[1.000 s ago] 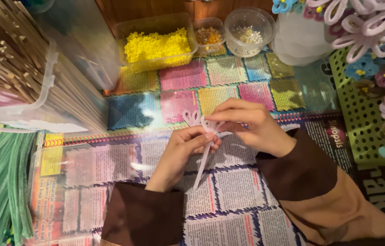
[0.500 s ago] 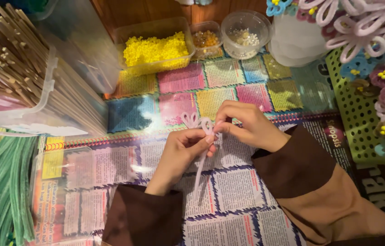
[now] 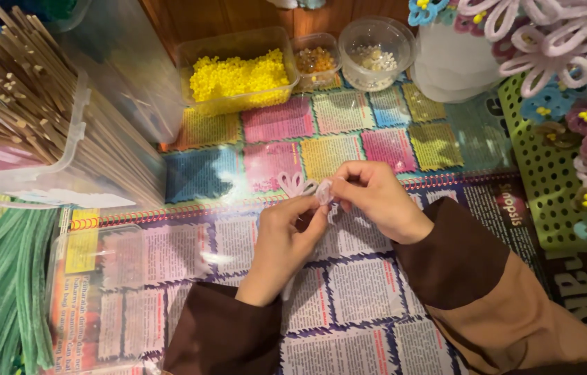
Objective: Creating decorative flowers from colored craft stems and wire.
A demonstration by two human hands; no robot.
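Two hands meet over the printed sheet (image 3: pixel 349 292) in the middle of the scene, both pinching one pale pink pipe cleaner (image 3: pixel 302 186). The left hand (image 3: pixel 286 236) has thumb and forefinger closed on it from the near side; the right hand (image 3: pixel 370 198) has its fingertips closed on the same spot from the right. A few small loops already stand out to the left of the pinch, so the shaping looks begun; judging by the finished flowers (image 3: pixel 585 111) on the green grid at right, more loops and a centre are probably left to do. The rest of the stem is hidden under the fingers, and how many loops exist is hard to make out. Far from the hands sit a tub of yellow beads (image 3: pixel 238 73) and two smaller cups, their contents unclear. Wooden sticks (image 3: pixel 22 76) at far left and green pipe cleaners (image 3: pixel 2 292) at near left are cut off by the frame.
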